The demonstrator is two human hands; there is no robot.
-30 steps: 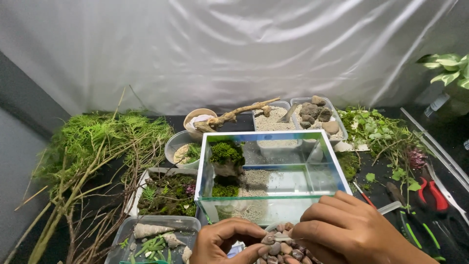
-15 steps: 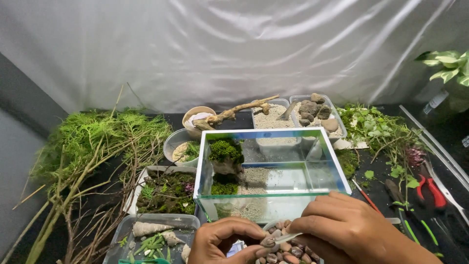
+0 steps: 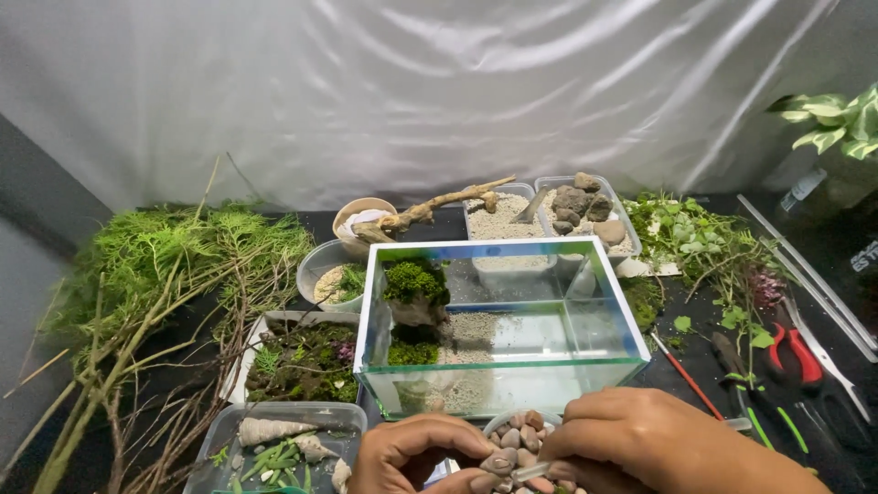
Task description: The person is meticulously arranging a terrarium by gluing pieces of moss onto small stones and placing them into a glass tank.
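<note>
- Nearest, at bottom edge: left hand [image 3: 416,451] and right hand [image 3: 640,439] meet over a small bowl of pebbles [image 3: 523,437]. Left hand pinches one brown pebble [image 3: 498,464] betw. thumb and fingers; right hand is closed around a thin clear tool [image 3: 532,472] whose tip touches that pebble.
- Bottom left, just beside left hand: clear plastic tray [image 3: 274,416] w/ pale spiral shells and green bits.
- The surface [image 3: 695,366] is black and carries everything.
- Behind the hands: a rectangular glass tank [image 3: 498,311] w/ white rim, holding pale sand, a stone and clumps of green moss [image 3: 413,279] at its left side.
- Left of tank: white tray w/ dark moss [image 3: 306,359]; farther left a big heap of green fern and bare twigs [image 3: 174,274].
- Right of tank: thin red stick [image 3: 686,375], red-handled scissors [image 3: 794,352], leafy stems [image 3: 704,242].
- Behind tank: round bowls, a driftwood branch [image 3: 439,206], clear tub of white sand [image 3: 498,215], tub of grey stones [image 3: 585,206].
- Far back: a wrinkled white sheet [image 3: 439,91] as backdrop; a variegated plant [image 3: 837,114] top right.
- No readable package labels seen; far right is too dark to tell.
</note>
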